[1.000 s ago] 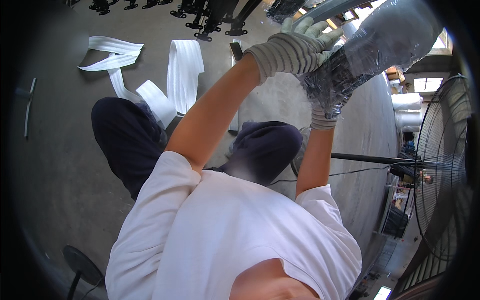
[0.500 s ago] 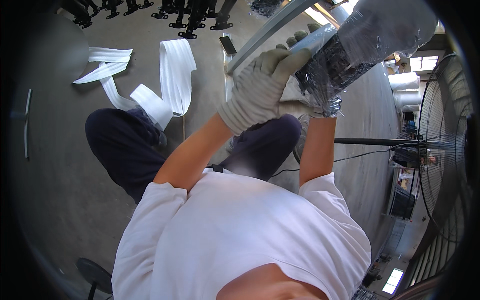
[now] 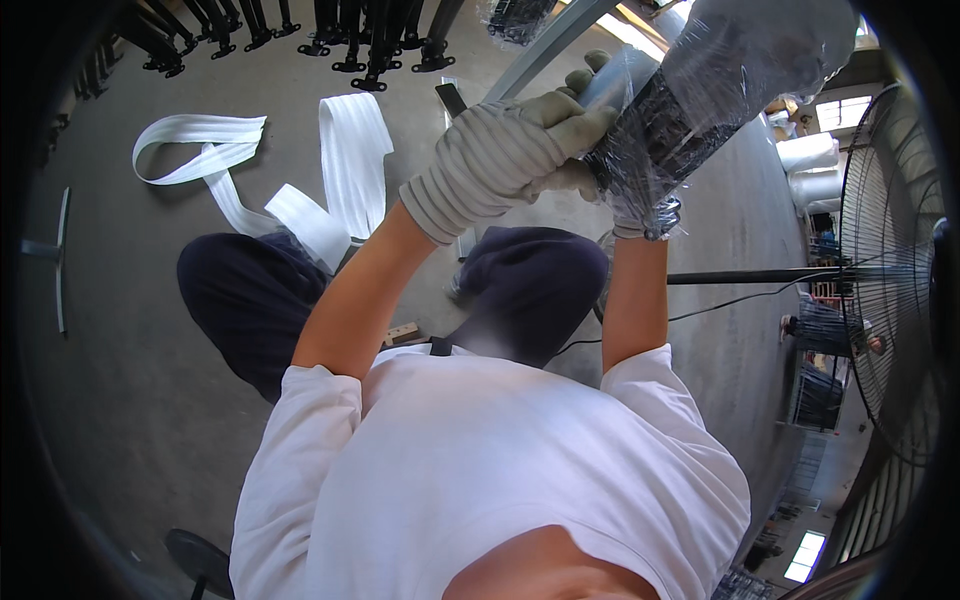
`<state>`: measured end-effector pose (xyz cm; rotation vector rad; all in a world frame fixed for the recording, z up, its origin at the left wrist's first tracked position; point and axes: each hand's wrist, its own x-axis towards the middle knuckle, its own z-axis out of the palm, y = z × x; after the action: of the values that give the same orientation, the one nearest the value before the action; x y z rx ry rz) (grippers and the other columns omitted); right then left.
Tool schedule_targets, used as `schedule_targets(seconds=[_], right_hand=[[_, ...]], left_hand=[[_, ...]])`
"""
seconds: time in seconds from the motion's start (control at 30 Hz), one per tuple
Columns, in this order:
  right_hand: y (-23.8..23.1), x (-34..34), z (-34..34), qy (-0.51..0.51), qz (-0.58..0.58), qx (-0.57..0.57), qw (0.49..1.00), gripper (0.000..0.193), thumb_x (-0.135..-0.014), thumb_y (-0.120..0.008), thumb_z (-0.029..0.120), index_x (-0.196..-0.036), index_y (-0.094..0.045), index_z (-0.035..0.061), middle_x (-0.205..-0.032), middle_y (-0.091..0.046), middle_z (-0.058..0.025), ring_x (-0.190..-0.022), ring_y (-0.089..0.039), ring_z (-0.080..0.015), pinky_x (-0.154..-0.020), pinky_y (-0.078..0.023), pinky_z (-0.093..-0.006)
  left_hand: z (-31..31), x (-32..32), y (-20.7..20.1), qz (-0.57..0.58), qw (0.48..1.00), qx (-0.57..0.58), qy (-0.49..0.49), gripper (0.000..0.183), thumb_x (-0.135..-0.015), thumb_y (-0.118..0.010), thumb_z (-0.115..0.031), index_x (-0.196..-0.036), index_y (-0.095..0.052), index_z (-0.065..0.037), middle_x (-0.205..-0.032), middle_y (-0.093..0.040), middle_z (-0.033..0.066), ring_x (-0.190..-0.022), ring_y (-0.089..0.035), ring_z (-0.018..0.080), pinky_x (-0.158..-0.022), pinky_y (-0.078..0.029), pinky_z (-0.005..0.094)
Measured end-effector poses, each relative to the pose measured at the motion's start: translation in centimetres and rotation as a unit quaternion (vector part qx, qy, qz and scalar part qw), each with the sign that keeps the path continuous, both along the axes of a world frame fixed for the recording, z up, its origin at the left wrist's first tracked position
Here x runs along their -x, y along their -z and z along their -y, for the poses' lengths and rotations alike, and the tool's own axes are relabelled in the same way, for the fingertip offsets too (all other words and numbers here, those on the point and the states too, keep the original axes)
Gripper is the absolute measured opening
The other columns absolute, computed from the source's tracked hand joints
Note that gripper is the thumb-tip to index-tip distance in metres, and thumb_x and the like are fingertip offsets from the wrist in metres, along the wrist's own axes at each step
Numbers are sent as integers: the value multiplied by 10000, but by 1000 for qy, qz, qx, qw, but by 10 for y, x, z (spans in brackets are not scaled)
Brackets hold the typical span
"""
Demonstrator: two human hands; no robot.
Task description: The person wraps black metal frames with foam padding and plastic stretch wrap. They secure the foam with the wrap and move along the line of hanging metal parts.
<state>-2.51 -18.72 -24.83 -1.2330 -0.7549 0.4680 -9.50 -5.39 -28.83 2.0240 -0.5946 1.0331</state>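
Observation:
A bundle of dark parts [image 3: 665, 125] wrapped in clear plastic film is held up at the upper right, tilted, with a pale blue end [image 3: 620, 80]. My left hand [image 3: 510, 155], in a striped off-white work glove, presses its bent fingers against the lower left end of the bundle. My right hand [image 3: 632, 212] reaches up behind the bundle, mostly covered by it and by shiny film at the wrist. Gloved fingertips [image 3: 585, 75] show past the blue end and seem to belong to the right hand.
White foam strips [image 3: 355, 150] lie curled on the floor at left. Black metal legs [image 3: 370, 45] stand at the top. A grey bar [image 3: 550, 50] slants beside the bundle, near a dark phone [image 3: 450, 98]. A large fan [image 3: 890, 270] is at right, with white rolls [image 3: 810, 170] beyond.
My left hand has shifted slightly left and its wrist has turned. The bundle moves a little left in view. A wooden block has come into sight by my waist.

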Motion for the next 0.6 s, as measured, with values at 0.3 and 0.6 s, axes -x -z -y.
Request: schedule_targets(seconds=[0.3,0.6], right_hand=[[15,-13,19,245,566,291,731,465,-706,-624,117,-1112,-421,14,-1034,-487,-81,-952,-471,-197,-847,-374,-312],[18,0,10,152,410,197,877,411,-747,-579,107,-1117,-421,23,-1016,-494,-73,-926,-478,-175,-823,-389,-291]], left_hand=[[-6,-15,-4,-85,973,147,156,226,-765,-559,-208,-946,-574,-74,-752,-575,36,-621,-537,155,-584,-445,230],[19,25,-20,-125,983,134,23,786,-517,-784,-362,-1130,-406,-47,-938,-512,90,-805,-523,179,-733,-432,264]])
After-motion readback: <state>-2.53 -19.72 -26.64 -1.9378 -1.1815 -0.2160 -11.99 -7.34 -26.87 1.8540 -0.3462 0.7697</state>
